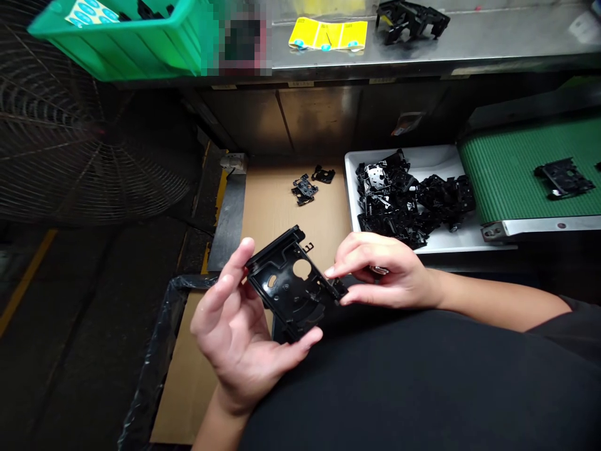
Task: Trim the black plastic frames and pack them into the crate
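Note:
A black moulded plastic frame point(293, 285) with a round hole and several smaller cut-outs is held tilted in front of my body. My left hand point(248, 329) grips it along the left and lower edges, with the thumb at the bottom corner. At its right edge, my right hand point(387, 269) pinches the frame between thumb and forefinger, and a ring shows on one finger. Beyond the frame, a few small black plastic parts point(306, 188) lie on the cardboard sheet point(267, 200).
A white tray point(451, 241) heaped with black parts point(399, 200) stands right of the cardboard. Beside it, a green conveyor belt point(516, 156) carries another black part point(565, 177). A steel shelf point(493, 37) crosses the back, with a green bin point(141, 47) and yellow label sheet point(327, 34). Left is a large fan point(94, 125).

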